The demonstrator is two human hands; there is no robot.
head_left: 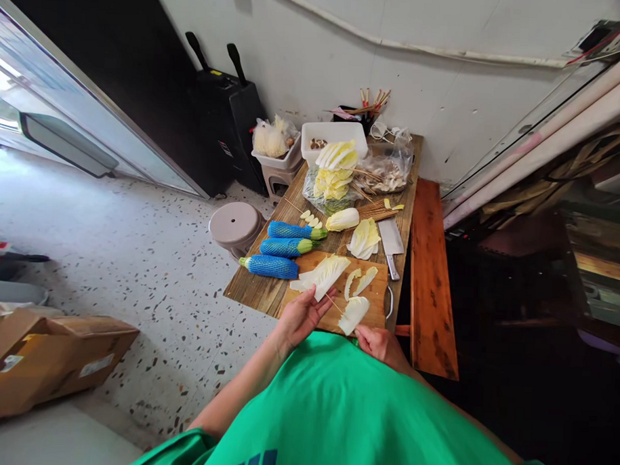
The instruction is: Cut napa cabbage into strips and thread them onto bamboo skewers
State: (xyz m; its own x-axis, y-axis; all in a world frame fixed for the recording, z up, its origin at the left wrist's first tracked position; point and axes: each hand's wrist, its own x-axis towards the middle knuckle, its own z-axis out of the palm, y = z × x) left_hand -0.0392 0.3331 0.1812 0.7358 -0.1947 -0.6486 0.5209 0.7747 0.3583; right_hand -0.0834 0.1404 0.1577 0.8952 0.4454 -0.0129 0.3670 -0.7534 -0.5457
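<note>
My left hand (304,316) is closed at the lower end of a pale napa cabbage leaf (325,272), thumb on one side and fingers on the other. A thin bamboo skewer (334,302) points toward its fingers, with a smaller cabbage piece (354,314) threaded on it. My right hand (380,343) pinches the skewer's other end, just below that piece; the fingertips are partly hidden. Both hands are above the near edge of a wooden cutting board (377,304). Two cabbage strips (364,280) lie on the board.
Left of the board lie blue-netted zucchini (273,266). Behind are a cleaver (391,237), loose cabbage leaves (364,239), a cabbage heart (343,219), bundled skewers (376,210), bagged mushrooms (391,174) and a white tub (334,133). A bench (430,277) stands right, a stool (233,224) left.
</note>
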